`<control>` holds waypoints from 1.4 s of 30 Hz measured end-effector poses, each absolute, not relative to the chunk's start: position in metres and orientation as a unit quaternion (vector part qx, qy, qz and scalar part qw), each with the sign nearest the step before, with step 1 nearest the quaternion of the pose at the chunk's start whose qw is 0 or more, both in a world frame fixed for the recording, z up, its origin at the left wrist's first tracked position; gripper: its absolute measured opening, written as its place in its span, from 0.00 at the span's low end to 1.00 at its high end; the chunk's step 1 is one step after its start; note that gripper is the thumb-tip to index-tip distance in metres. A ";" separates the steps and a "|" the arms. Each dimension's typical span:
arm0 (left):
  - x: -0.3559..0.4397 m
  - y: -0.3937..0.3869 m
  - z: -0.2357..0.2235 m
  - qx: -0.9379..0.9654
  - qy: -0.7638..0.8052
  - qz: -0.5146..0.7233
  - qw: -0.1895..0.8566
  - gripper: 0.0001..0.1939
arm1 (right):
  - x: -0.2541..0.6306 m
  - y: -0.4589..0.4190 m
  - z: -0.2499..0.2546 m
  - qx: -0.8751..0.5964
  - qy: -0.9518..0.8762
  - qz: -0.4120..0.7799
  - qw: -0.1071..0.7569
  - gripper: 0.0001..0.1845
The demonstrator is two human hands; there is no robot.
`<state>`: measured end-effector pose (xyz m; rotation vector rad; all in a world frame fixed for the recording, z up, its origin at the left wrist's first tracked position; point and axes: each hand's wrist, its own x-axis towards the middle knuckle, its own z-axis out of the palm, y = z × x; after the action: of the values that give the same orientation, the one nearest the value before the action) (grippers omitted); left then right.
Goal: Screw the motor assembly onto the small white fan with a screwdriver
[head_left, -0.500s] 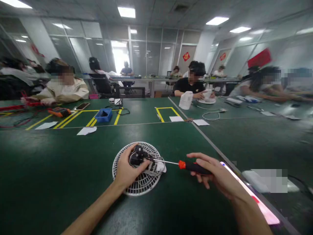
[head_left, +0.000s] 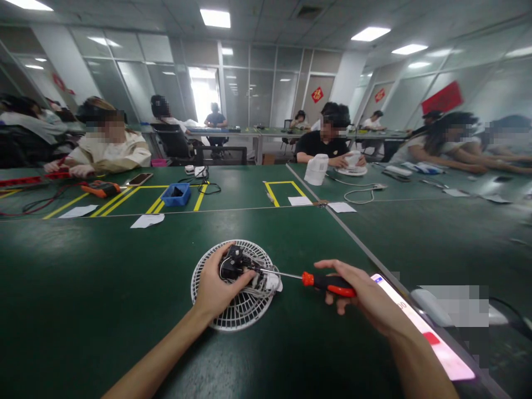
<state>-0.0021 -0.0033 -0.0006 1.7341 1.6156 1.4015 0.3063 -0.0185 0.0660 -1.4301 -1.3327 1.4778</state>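
Motor unit: the black motor unit (head_left: 233,260) sits on the upturned fan grille, with wires bunched at its side.
Fan grille: the round white grille (head_left: 239,318) lies flat on the green table (head_left: 124,277), in front of the person.
Cord and white part: a pale cord loops over the grille beside a small white part (head_left: 272,282) near its right edge.
Left hand: the left hand (head_left: 214,285) is wrapped round the motor unit, fingers on the far side, thumb pressing along the near side.
Screwdriver: the red-and-black screwdriver (head_left: 328,284) points leftward, its shaft reaching in at the motor unit; the exact contact of the tip is too small to tell.
Right hand: the right hand (head_left: 361,288) holds the handle loosely, index finger stretched above it, other fingers beneath.
Right side: a phone (head_left: 449,354) with a lit screen lies beside the right forearm.
Far side: a blue tray (head_left: 173,201), paper slips (head_left: 147,221) and a white housing (head_left: 316,170) stand or lie beyond the grille.
Co-worker opposite: a person in a black shirt (head_left: 307,147) handles a round white part (head_left: 353,169).
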 end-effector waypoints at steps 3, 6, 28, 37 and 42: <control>-0.002 -0.003 -0.001 0.619 0.577 0.497 0.193 0.37 | 0.304 -0.018 0.067 -0.552 -0.499 0.582 0.328 0.31; -0.002 -0.002 -0.001 0.620 0.576 0.498 0.189 0.37 | 0.305 -0.019 0.068 -0.549 -0.515 0.561 0.344 0.29; 0.000 -0.005 0.003 0.618 0.574 0.504 0.188 0.36 | 0.305 -0.018 0.065 -0.546 -0.539 0.556 0.319 0.30; 0.000 -0.004 0.004 0.618 0.568 0.507 0.196 0.36 | 0.309 -0.017 0.064 -0.534 -0.545 0.519 0.386 0.28; 0.000 -0.006 0.004 0.625 0.565 0.500 0.199 0.36 | 0.309 -0.018 0.063 -0.522 -0.539 0.519 0.409 0.28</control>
<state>-0.0005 -0.0055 0.0043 1.7491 1.5804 1.3995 0.3091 -0.0182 0.0627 -1.3152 -1.3588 1.3075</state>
